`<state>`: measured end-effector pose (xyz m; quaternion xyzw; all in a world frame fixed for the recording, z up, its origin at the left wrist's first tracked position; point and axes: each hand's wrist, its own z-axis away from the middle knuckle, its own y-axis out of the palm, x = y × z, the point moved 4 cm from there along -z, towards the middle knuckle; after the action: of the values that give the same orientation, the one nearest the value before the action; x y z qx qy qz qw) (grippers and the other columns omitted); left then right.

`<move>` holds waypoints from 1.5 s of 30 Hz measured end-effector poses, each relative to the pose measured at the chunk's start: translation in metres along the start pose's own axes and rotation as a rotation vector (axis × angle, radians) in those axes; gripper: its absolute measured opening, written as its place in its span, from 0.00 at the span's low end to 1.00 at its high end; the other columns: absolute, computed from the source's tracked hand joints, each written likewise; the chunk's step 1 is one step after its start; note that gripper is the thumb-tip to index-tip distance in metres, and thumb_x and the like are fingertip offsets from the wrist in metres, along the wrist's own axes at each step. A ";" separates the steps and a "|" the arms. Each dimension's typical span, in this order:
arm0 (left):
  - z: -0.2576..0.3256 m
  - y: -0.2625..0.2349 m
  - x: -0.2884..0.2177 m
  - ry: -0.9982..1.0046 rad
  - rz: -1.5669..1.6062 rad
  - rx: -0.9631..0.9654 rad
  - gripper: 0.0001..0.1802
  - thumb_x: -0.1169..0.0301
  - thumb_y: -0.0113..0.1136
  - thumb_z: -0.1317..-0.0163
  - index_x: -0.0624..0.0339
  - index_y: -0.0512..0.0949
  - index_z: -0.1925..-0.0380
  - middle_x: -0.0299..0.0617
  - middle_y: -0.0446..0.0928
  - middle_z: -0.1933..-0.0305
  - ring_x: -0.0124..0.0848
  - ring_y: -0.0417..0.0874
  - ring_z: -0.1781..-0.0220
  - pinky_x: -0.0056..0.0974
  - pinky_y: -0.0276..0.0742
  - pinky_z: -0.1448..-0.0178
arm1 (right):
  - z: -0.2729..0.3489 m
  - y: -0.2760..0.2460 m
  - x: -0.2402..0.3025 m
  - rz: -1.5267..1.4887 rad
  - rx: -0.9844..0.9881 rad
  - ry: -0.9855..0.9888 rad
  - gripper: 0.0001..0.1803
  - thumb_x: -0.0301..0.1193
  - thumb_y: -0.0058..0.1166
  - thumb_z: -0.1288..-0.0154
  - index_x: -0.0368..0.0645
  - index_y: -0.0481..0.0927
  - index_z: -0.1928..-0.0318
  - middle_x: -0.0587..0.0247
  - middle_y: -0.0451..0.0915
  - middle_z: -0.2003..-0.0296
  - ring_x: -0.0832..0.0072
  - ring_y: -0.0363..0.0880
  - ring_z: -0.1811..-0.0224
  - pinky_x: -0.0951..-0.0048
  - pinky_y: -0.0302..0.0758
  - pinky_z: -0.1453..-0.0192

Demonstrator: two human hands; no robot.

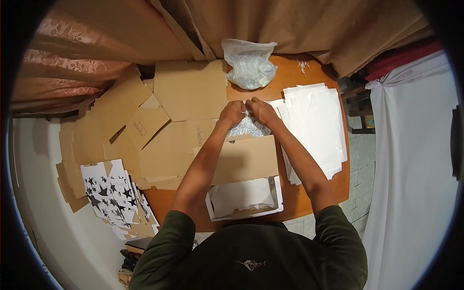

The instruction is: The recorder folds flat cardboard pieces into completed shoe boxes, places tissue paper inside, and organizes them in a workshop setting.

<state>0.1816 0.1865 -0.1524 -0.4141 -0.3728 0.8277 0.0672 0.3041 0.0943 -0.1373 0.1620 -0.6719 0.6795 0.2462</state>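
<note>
Beyond the open box, a clear plastic bag (248, 127) with small whitish-grey contents lies on the table. My left hand (233, 112) is closed on its far end, the fingers curled and pinching. Close beside it, my right hand (261, 112) pinches the same end; the fingertips of both hands nearly meet. What exactly the bag contains is too small to tell. Nearer to me stands the open cardboard box (279, 195), lined with white paper. Its brown lid (245, 158) is raised toward the bag, between my forearms.
Another plastic bag (251, 67), filled and whitish, stands at the far edge of the wooden table (309, 205). White paper sheets (314, 130) are stacked at right. Flattened cardboard (191, 92) covers the left side. Star-patterned cardboard pieces (108, 193) lie at the near left. Brown curtains hang behind.
</note>
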 end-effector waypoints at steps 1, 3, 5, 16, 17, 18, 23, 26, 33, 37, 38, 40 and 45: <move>0.002 -0.002 0.002 -0.008 0.001 -0.002 0.14 0.68 0.71 0.43 0.59 0.81 0.59 0.49 0.84 0.51 0.48 0.84 0.45 0.47 0.80 0.43 | 0.001 -0.002 0.005 -0.004 0.005 -0.006 0.09 0.25 0.56 0.37 0.43 0.76 0.56 0.50 0.77 0.57 0.48 0.82 0.53 0.50 0.78 0.51; 0.005 -0.007 0.001 0.019 0.049 0.020 0.10 0.72 0.70 0.44 0.63 0.83 0.64 0.49 0.86 0.60 0.46 0.87 0.54 0.45 0.81 0.50 | 0.003 -0.011 0.013 -0.096 -0.007 0.013 0.14 0.25 0.66 0.41 0.41 0.77 0.55 0.51 0.80 0.58 0.51 0.81 0.54 0.53 0.77 0.50; 0.016 -0.014 -0.008 0.062 0.128 -0.020 0.08 0.74 0.69 0.44 0.63 0.83 0.65 0.49 0.86 0.64 0.44 0.87 0.58 0.44 0.82 0.53 | 0.009 -0.025 0.022 -0.115 0.008 0.040 0.14 0.25 0.66 0.40 0.39 0.77 0.56 0.51 0.81 0.60 0.51 0.81 0.55 0.54 0.77 0.51; 0.101 -0.061 -0.076 0.164 0.269 -0.132 0.08 0.82 0.66 0.42 0.65 0.83 0.62 0.38 0.79 0.74 0.27 0.79 0.69 0.34 0.78 0.60 | 0.056 -0.082 0.082 -0.278 0.010 0.059 0.14 0.32 0.65 0.34 0.40 0.77 0.55 0.50 0.83 0.66 0.50 0.82 0.59 0.54 0.76 0.54; 0.112 -0.064 -0.080 0.180 0.309 -0.156 0.07 0.81 0.66 0.41 0.66 0.83 0.61 0.39 0.80 0.73 0.27 0.80 0.69 0.35 0.78 0.60 | 0.062 -0.086 0.092 -0.272 0.008 0.047 0.14 0.32 0.65 0.34 0.40 0.77 0.55 0.50 0.83 0.66 0.50 0.82 0.59 0.54 0.76 0.54; 0.123 -0.066 -0.082 0.194 0.348 -0.178 0.07 0.80 0.66 0.39 0.66 0.84 0.61 0.39 0.81 0.73 0.27 0.80 0.69 0.36 0.78 0.60 | 0.070 -0.090 0.100 -0.316 -0.017 0.072 0.13 0.33 0.65 0.33 0.39 0.79 0.55 0.52 0.83 0.67 0.55 0.82 0.62 0.57 0.76 0.56; 0.187 -0.071 -0.099 0.287 0.336 -0.249 0.08 0.76 0.64 0.36 0.68 0.85 0.59 0.42 0.85 0.70 0.27 0.82 0.68 0.36 0.78 0.60 | 0.117 -0.098 0.129 -0.547 -0.020 0.183 0.12 0.32 0.65 0.32 0.37 0.81 0.56 0.59 0.82 0.69 0.70 0.80 0.70 0.67 0.76 0.62; 0.232 -0.059 -0.097 0.258 0.368 -0.229 0.08 0.75 0.63 0.34 0.68 0.85 0.59 0.43 0.85 0.70 0.27 0.83 0.68 0.36 0.79 0.59 | 0.150 -0.093 0.158 -0.638 -0.015 0.083 0.08 0.24 0.63 0.32 0.34 0.80 0.57 0.61 0.81 0.69 0.77 0.78 0.71 0.71 0.76 0.63; 0.309 0.032 -0.039 0.156 0.412 -0.234 0.07 0.77 0.66 0.37 0.68 0.84 0.60 0.44 0.85 0.70 0.28 0.84 0.68 0.35 0.80 0.60 | 0.224 -0.002 0.172 -0.642 0.137 0.151 0.08 0.21 0.64 0.35 0.34 0.79 0.57 0.55 0.83 0.67 0.71 0.82 0.69 0.69 0.77 0.62; 0.327 0.066 -0.020 0.156 0.414 -0.215 0.07 0.78 0.66 0.37 0.68 0.84 0.60 0.48 0.86 0.64 0.34 0.89 0.63 0.38 0.83 0.57 | 0.249 0.036 0.170 -0.485 0.115 0.083 0.09 0.22 0.63 0.36 0.34 0.79 0.57 0.47 0.85 0.62 0.59 0.86 0.63 0.63 0.80 0.57; 0.329 0.070 -0.017 0.154 0.365 -0.123 0.14 0.77 0.66 0.37 0.65 0.81 0.50 0.52 0.85 0.55 0.40 0.89 0.52 0.39 0.84 0.50 | 0.254 0.042 0.168 -0.526 0.097 0.062 0.09 0.22 0.63 0.36 0.35 0.80 0.56 0.45 0.85 0.59 0.54 0.86 0.58 0.60 0.80 0.53; 0.338 0.073 -0.014 0.195 0.392 -0.172 0.18 0.76 0.66 0.37 0.63 0.79 0.46 0.53 0.84 0.50 0.44 0.86 0.48 0.42 0.82 0.47 | 0.258 0.044 0.168 -0.565 0.077 0.039 0.10 0.23 0.63 0.36 0.35 0.80 0.55 0.42 0.85 0.56 0.50 0.86 0.54 0.57 0.80 0.49; 0.340 0.053 -0.009 0.168 0.303 -0.235 0.28 0.76 0.67 0.37 0.58 0.73 0.36 0.56 0.79 0.40 0.46 0.82 0.38 0.43 0.80 0.38 | 0.252 0.008 0.185 -0.417 0.063 0.110 0.14 0.25 0.63 0.36 0.35 0.81 0.51 0.41 0.85 0.54 0.49 0.83 0.47 0.56 0.77 0.43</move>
<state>-0.0517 -0.0458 -0.0534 -0.5380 -0.3935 0.7416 -0.0759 0.1190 -0.1344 -0.0307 0.2677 -0.5877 0.6424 0.4126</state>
